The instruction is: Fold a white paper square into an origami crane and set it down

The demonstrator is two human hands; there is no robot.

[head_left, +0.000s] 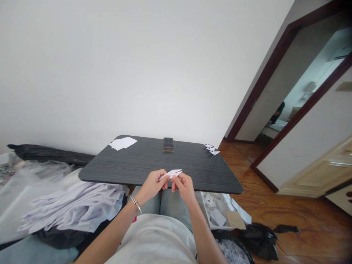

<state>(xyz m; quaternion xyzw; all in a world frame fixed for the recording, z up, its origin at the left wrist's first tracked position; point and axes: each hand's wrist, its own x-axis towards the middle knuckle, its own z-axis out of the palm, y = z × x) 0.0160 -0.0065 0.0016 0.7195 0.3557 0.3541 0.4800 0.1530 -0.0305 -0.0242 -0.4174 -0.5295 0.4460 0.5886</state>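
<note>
White folded paper [173, 173] is held between the two hands, near the front edge of the dark table [132, 165]. Its left end is pinched by the left hand [155, 183], its other side by the right hand [184, 186]; the lower folds are covered by fingers, so the full shape cannot be told. Beyond the hands, a dark flat device [168, 145] is laid, its surface unreadable. Farther left, overlapping white sheets [123, 143] are seen; farther right, small folded pieces [212, 149], hard to be counted. Below the right hand, a white box [208, 214] is partly hidden by the table.
</note>
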